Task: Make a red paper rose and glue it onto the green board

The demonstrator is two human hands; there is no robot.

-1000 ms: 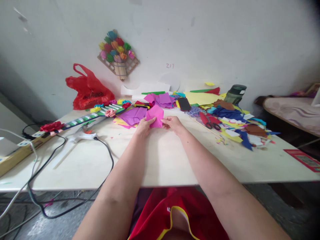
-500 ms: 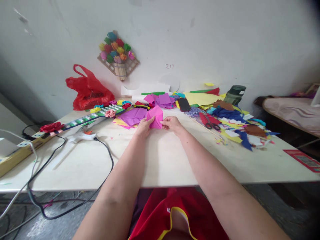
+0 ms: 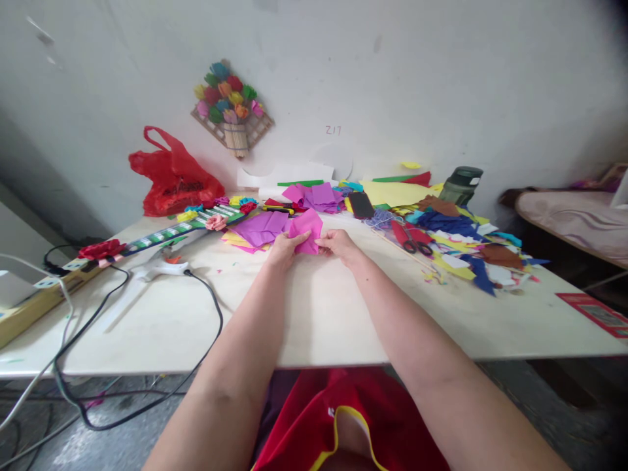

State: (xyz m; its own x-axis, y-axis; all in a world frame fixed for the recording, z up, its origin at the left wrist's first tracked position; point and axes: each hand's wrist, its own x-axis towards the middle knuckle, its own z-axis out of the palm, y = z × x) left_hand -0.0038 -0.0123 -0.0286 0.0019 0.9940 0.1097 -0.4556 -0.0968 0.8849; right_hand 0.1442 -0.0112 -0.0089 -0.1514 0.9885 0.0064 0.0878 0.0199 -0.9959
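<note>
A pink paper sheet (image 3: 307, 229) is held just above the white table (image 3: 318, 314), tilted up towards me. My left hand (image 3: 282, 252) pinches its lower left edge. My right hand (image 3: 339, 245) pinches its lower right edge. Both hands sit close together near the middle of the table. Right behind the sheet lies a stack of purple paper sheets (image 3: 262, 227), and further back a second pile of pink and purple sheets (image 3: 316, 195).
Red scissors (image 3: 408, 237) and many coloured paper scraps (image 3: 466, 252) lie to the right. A black phone (image 3: 362, 205), a green bottle (image 3: 461, 184), a red plastic bag (image 3: 171, 175) stand at the back. A glue gun (image 3: 159, 265) with black cable lies left.
The pink sheet has shifted slightly between my fingers and its top edge has tipped a little. My arms have stayed where they were.
</note>
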